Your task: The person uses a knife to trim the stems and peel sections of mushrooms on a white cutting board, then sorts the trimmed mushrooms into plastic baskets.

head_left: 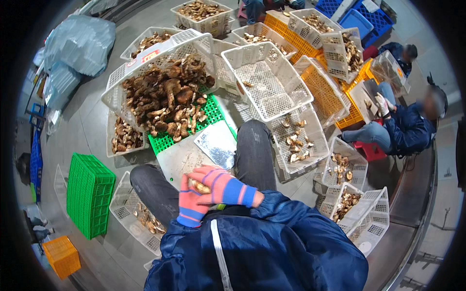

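Close to my body, both hands meet in striped pink and blue gloves. My left hand (191, 202) is closed around a pale brown mushroom (199, 187). Over it lies my right hand (224, 185), fingers bent against the mushroom; whether it grips something more is hidden. A bit of yellow-green (221, 206) shows under the right hand. Beyond my hands is a pale board (177, 162) with a shiny metallic sheet (217, 144) on it. A large heap of brown mushrooms (170, 92) spills from a tipped white crate (114, 92) onto a green grate (213, 114).
A white crate (312, 97) with few scraps stands ahead right, above another holding cut mushrooms (297, 143). Stacked green crates (90, 194) and an orange crate (61, 257) are at left. Two co-workers sit at right, the nearer a person in blue (410, 128). Plastic wrap (80, 46) lies far left.
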`<state>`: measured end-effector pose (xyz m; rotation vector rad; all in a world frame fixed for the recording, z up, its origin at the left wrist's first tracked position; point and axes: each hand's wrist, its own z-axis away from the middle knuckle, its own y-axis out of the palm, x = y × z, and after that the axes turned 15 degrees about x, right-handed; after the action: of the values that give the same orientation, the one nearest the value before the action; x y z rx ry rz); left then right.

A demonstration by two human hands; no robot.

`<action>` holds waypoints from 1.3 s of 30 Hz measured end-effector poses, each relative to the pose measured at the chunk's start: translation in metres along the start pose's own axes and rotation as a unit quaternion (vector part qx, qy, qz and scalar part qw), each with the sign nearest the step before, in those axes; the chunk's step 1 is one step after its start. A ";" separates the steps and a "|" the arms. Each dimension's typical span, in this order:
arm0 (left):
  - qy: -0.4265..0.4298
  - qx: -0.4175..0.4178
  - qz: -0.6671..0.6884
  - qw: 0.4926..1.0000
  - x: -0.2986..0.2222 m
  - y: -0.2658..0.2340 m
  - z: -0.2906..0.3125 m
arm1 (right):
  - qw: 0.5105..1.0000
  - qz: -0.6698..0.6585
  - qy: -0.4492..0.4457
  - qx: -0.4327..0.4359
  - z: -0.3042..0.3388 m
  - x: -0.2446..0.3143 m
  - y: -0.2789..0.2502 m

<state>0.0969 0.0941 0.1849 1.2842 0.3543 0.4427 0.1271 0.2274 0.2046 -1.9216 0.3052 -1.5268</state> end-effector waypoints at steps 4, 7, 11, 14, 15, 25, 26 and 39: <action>-0.135 0.065 -0.012 0.989 0.046 0.018 -0.037 | 0.978 -0.152 0.128 -0.056 0.055 -0.019 -0.028; -0.178 0.111 -0.072 0.975 0.077 0.045 -0.055 | 0.830 -0.496 0.210 -0.140 0.088 -0.028 -0.052; -0.267 0.177 -0.120 0.940 0.097 0.048 -0.082 | 0.593 -0.745 -0.066 -0.298 0.136 -0.094 -0.062; -0.347 0.200 -0.119 0.909 0.095 0.023 -0.099 | 0.533 -0.753 -0.044 -0.384 0.160 -0.136 -0.062; -0.367 0.205 -0.122 0.899 0.094 0.012 -0.104 | 0.523 -0.761 -0.051 -0.380 0.167 -0.155 -0.057; -0.407 0.197 0.085 0.888 0.076 -0.058 -0.119 | 0.449 -0.812 0.011 -0.373 0.147 -0.227 -0.040; -0.422 0.163 0.015 0.892 0.070 -0.052 -0.117 | 0.462 -0.801 0.040 -0.378 0.140 -0.235 -0.046; -0.512 0.069 0.176 0.838 0.070 -0.060 -0.131 | 0.641 0.058 0.544 -0.538 0.077 -0.357 -0.143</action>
<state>0.1000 0.2257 0.0935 1.5472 -0.7842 -0.0200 0.0642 0.5600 0.0070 -1.1801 2.2301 -2.5296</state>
